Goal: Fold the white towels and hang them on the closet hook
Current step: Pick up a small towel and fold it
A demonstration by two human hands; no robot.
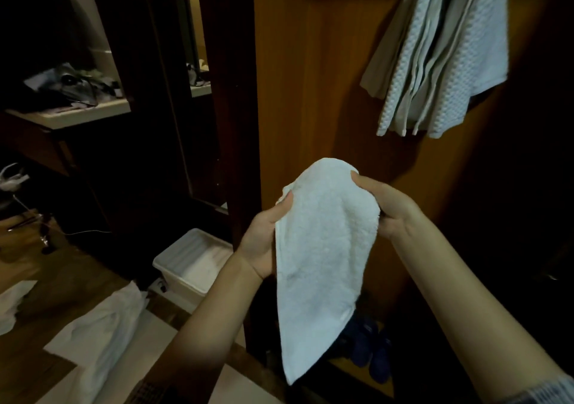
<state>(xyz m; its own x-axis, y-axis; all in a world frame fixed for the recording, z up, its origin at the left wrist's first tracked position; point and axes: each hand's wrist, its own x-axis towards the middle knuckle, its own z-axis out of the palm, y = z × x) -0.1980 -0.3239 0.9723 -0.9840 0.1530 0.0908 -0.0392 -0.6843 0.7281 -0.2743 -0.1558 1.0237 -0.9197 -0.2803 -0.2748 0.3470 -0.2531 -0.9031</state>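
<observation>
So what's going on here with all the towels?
A person is holding a white terry towel up in front of a wooden closet, left hand and right hand each gripping a side near its top. It hangs down, partly folded. Other pale waffle-weave towels already hang on the closet wall. A white plastic bin sits on the floor.

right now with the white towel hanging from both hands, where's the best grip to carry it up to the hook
Grip the white towel along its top fold, from above, between the left hand and right hand. The folded layers meet there and the rest hangs free below, so it likely stays folded.
</observation>
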